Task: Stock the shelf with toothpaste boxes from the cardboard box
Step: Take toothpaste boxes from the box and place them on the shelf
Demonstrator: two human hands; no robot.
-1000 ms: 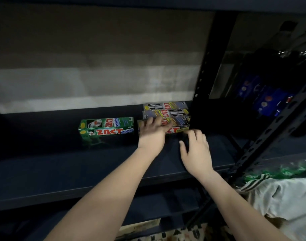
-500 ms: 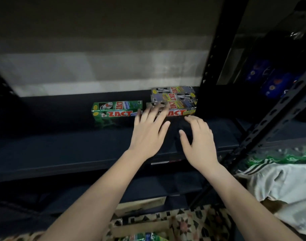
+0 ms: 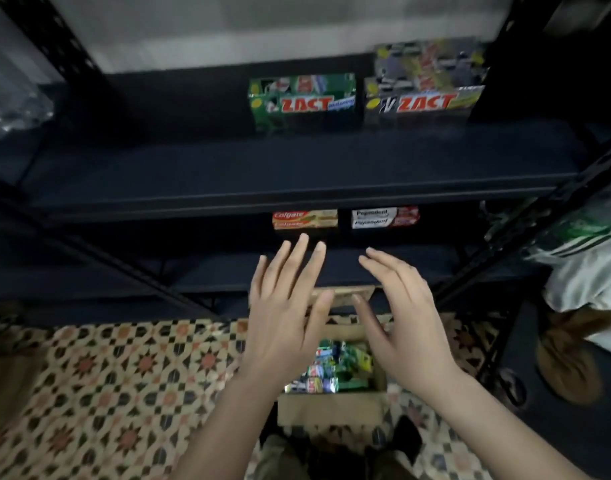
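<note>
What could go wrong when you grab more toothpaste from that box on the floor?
The toothpaste boxes lie jumbled in the cardboard box, so the left hand or right hand, both empty now, might grab one crookedly and drop it. The grey Zact stack sits piled on the upper shelf; bumping it with a new box might topple it. The Colgate box sits near its shelf's front and could get knocked off.

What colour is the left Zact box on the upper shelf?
Green, with red lettering: the left Zact box, clearest in the head view.
</note>
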